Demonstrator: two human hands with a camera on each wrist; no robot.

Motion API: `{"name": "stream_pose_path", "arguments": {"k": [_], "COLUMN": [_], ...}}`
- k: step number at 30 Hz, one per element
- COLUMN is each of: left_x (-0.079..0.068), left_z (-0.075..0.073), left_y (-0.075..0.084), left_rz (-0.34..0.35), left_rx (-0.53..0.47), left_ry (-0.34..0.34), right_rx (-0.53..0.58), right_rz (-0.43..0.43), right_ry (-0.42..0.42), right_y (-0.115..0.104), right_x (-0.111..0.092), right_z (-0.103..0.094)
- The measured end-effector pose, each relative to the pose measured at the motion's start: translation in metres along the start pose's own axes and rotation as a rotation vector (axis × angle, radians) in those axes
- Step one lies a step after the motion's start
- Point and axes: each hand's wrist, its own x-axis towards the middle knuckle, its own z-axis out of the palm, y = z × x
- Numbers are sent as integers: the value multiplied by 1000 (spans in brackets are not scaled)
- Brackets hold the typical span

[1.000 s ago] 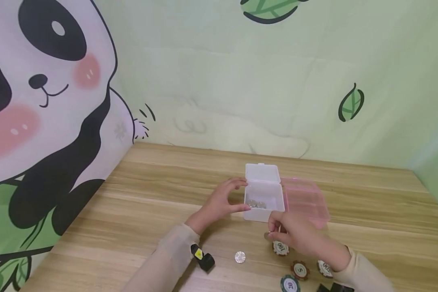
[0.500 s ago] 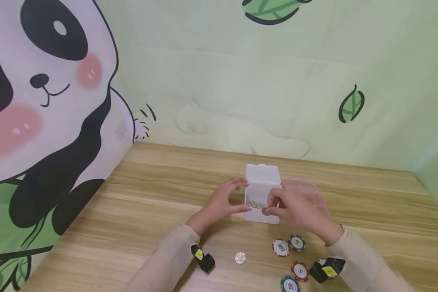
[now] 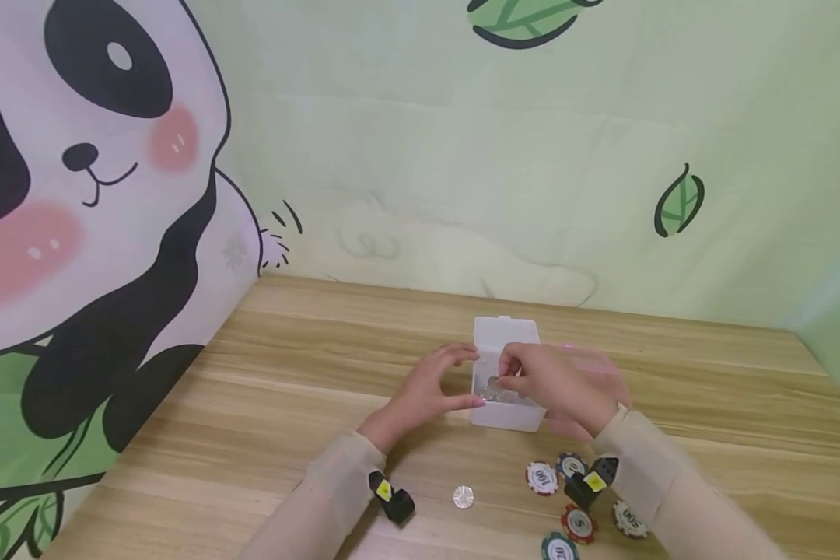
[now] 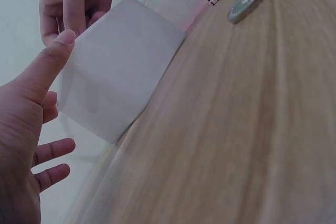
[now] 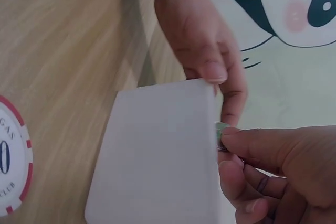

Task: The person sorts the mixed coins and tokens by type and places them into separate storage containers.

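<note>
The left hand (image 3: pixel 423 393) flanks the white box (image 3: pixel 507 418) — thumb straight, its tip at the box's near left corner, fingers reaching along its left side. Over the box's opening, the right hand (image 3: pixel 553 381) pinches thumb against curled forefinger. Sleeved forearms (image 3: pixel 315 490) slant toward the box from its near side.

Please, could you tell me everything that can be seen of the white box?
The white box is small, with smooth, plain walls that look like plastic. Its lid, with a little tab on the far edge, is open toward the back. It sits upright on the wooden table, beside a pink box. Coins lie inside. The left hand holds its left side, thumb at the near rim. The right hand, pinching another coin, hides part of the interior.
</note>
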Motion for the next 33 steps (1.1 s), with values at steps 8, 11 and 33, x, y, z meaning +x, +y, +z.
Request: {"name": "stream_pose_path", "arguments": {"k": [8, 11, 33], "left_x": [-1, 0, 0], "left_z": [-1, 0, 0], "left_y": [1, 0, 1], "left_rz": [-6, -5, -15], "left_rx": [2, 10, 23], "left_ry": [-2, -1, -3], "right_rx": [-61, -114, -302], "right_rz": [-22, -32, 73], "right_ry": [-26, -31, -89], "right_y": [2, 2, 11], "right_x": [15, 18, 25], "right_z": [11, 14, 26]}}
